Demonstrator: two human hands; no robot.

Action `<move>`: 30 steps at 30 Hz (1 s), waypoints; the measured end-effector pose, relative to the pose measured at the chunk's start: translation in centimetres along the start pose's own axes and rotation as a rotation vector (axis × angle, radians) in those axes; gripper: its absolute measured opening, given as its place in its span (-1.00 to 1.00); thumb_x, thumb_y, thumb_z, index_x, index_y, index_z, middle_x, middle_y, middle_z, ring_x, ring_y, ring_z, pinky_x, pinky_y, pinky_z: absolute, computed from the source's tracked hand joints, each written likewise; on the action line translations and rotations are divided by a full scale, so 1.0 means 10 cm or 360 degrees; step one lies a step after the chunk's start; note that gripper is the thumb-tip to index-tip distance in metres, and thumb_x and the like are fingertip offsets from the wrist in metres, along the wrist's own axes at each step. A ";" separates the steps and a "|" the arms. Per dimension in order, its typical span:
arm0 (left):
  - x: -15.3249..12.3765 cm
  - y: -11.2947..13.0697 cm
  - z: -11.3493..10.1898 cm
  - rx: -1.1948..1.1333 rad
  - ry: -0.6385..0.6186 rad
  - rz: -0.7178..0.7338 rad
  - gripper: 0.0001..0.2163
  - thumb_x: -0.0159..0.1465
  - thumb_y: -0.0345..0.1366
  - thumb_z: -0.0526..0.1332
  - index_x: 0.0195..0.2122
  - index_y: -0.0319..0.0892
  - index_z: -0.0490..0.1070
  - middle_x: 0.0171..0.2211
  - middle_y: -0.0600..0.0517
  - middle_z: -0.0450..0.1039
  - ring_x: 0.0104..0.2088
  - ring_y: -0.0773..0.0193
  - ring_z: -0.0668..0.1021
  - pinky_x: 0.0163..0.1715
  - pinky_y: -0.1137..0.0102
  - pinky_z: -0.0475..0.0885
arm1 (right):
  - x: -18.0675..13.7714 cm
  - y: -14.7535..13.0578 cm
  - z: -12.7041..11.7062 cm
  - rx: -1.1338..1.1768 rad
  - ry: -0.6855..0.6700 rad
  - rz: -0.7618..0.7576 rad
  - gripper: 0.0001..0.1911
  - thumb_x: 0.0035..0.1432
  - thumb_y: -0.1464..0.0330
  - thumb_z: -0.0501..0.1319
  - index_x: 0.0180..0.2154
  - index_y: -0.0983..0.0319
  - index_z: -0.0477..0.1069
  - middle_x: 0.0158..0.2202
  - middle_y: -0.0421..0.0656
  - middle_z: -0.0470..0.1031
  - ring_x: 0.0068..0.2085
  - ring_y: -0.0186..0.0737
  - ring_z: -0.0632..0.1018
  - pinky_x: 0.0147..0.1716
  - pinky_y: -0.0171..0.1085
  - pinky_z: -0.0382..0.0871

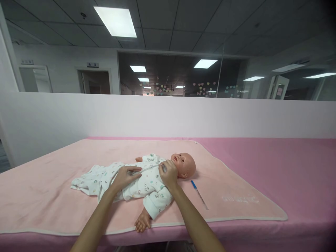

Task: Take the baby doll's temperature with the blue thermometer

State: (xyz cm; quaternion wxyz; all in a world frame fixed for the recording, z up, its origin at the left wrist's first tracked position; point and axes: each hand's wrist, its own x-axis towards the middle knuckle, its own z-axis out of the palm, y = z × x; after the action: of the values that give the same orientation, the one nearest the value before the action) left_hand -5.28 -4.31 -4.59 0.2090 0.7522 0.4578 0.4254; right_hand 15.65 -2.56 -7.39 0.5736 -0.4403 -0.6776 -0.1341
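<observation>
A baby doll (183, 163) in a white patterned sleepsuit (143, 189) lies on its back on a light pink blanket (78, 157), head to the right. My left hand (125, 176) rests on the doll's belly, fingers closed on the front edge of the suit. My right hand (168, 173) is at the doll's neck, fingers pinched on the suit's collar. A strip of the suit's front edge stretches between the two hands.
A blue-capped pen (199, 194) lies on the blanket just right of the doll. The blanket covers a pink-sheeted table (288, 164) that runs on to the right. A white partition wall (168, 115) stands behind the table.
</observation>
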 end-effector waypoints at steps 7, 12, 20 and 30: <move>-0.02 0.03 -0.02 -0.0014 0.0011 -0.0047 -0.74 -0.02 -0.17 0.21 -0.31 -0.11 0.52 -0.26 0.02 0.53 -0.20 0.07 0.51 -0.17 0.30 0.39 | 0.00 0.01 0.01 -0.0035 0.0024 -0.0014 -0.86 0.02 0.48 0.05 -0.51 0.23 0.33 -0.51 -0.19 0.38 -0.40 -0.28 0.36 -0.38 -0.33 0.19; -0.01 -0.02 0.01 -0.0022 0.0054 -0.0040 -0.76 0.01 -0.16 0.18 -0.35 -0.10 0.53 -0.30 0.04 0.54 -0.24 0.09 0.53 -0.21 0.31 0.41 | 0.00 0.01 0.01 -0.0013 0.0011 -0.0003 -0.85 0.02 0.49 0.04 -0.52 0.23 0.32 -0.52 -0.18 0.37 -0.42 -0.28 0.36 -0.39 -0.32 0.19; -0.02 0.03 0.00 -0.0011 0.0066 0.0029 -0.81 -0.01 -0.30 0.17 -0.37 -0.14 0.50 -0.38 0.03 0.53 -0.35 0.20 0.51 -0.34 0.41 0.39 | 0.00 0.01 0.00 -0.0024 -0.0007 0.0011 -0.86 0.02 0.48 0.05 -0.52 0.23 0.32 -0.52 -0.18 0.37 -0.41 -0.27 0.36 -0.38 -0.32 0.18; 0.02 0.02 -0.01 -0.0140 -0.0043 0.0005 -0.71 0.09 -0.21 0.07 -0.21 -0.19 0.42 -0.58 0.10 0.32 -0.52 0.33 0.36 -0.49 0.47 0.27 | 0.07 -0.08 -0.07 -0.0077 -0.0004 -0.0109 -0.86 0.01 0.48 0.04 -0.45 0.24 0.37 -0.47 -0.16 0.39 -0.35 -0.26 0.36 -0.30 -0.29 0.20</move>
State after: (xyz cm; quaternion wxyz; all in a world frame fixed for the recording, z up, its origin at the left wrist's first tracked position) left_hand -5.24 -4.25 -4.27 0.2473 0.7488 0.4345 0.4351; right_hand 15.51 -3.20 -6.29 0.5569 -0.4308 -0.6896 -0.1696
